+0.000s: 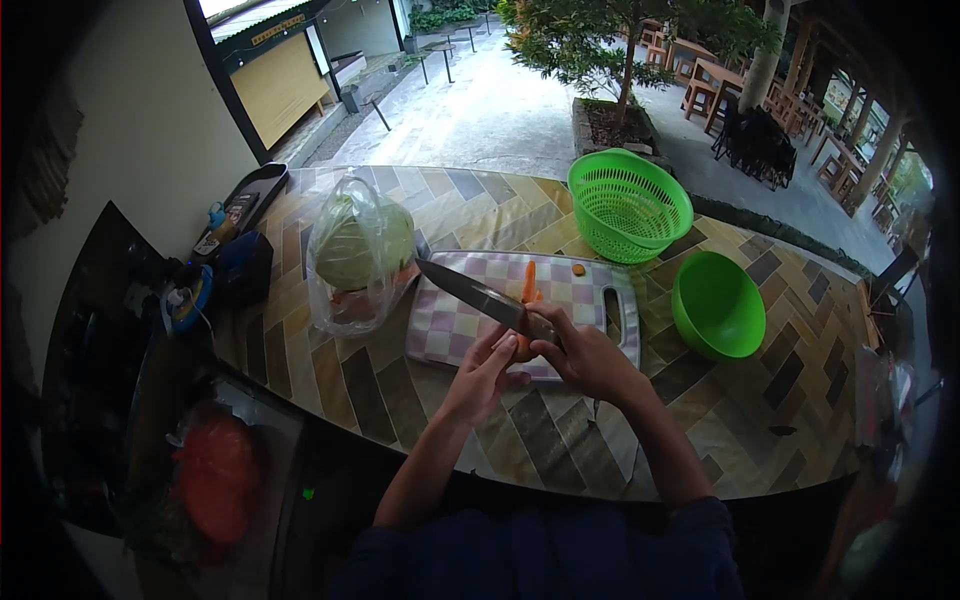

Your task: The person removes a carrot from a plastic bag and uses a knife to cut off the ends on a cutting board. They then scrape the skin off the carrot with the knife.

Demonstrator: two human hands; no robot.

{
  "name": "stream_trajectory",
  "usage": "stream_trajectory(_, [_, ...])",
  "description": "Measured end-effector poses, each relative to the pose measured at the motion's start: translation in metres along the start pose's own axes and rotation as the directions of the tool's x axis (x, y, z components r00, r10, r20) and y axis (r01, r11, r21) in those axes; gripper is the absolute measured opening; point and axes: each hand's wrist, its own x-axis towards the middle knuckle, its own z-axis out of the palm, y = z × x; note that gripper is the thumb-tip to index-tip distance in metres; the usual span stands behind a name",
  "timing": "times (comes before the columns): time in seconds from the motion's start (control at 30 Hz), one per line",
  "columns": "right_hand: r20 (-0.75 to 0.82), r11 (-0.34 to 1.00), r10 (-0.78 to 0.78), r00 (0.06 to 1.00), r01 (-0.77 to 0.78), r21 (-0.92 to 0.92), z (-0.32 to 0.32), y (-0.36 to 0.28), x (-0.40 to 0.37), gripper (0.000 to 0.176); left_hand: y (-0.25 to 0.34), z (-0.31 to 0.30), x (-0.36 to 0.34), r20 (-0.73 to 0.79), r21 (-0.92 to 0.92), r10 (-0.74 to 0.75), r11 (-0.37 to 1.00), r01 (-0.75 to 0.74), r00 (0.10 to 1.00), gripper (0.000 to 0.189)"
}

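My right hand (580, 352) is closed around the handle of a large kitchen knife (468, 292), its blade pointing up and to the left over the board. In my left hand (483, 372) is a carrot (522, 348), mostly covered by the fingers, close under the knife's handle end. Beneath both hands lies a checkered cutting board (450, 325) in pink, white and yellow. An orange carrot piece (530, 280) rests on it beyond the knife, and a small carrot end (578, 270) is near the board's far right corner.
Left of the board, a clear plastic bag (345, 310) holds a cabbage (362, 240) and something orange. A green colander (630, 205) and a green bowl (718, 305) stand to the right. A red plastic bag (218, 475) sits lower left, below the tiled counter (700, 430).
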Motion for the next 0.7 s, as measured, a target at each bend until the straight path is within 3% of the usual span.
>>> stream_trajectory(0.23, [-0.106, 0.974, -0.197, 0.975, 0.207, 0.090, 0.004, 0.010, 0.002, 0.051, -0.002, -0.011, 0.004, 0.047, -0.069, -0.003, 0.998, 0.006, 0.999, 0.038])
stream_trajectory(0.43, [0.049, 0.989, -0.077, 0.996, 0.070, 0.134, -0.009, 0.002, 0.001, 0.050, 0.001, -0.008, 0.005, 0.067, -0.065, 0.007, 0.998, -0.003, 0.998, 0.041])
stream_trajectory(0.7, [0.037, 0.988, -0.102, 0.994, 0.097, 0.121, -0.011, -0.003, -0.001, 0.052, -0.001, -0.015, 0.006, 0.080, -0.057, 0.002, 0.998, 0.003, 0.997, 0.042])
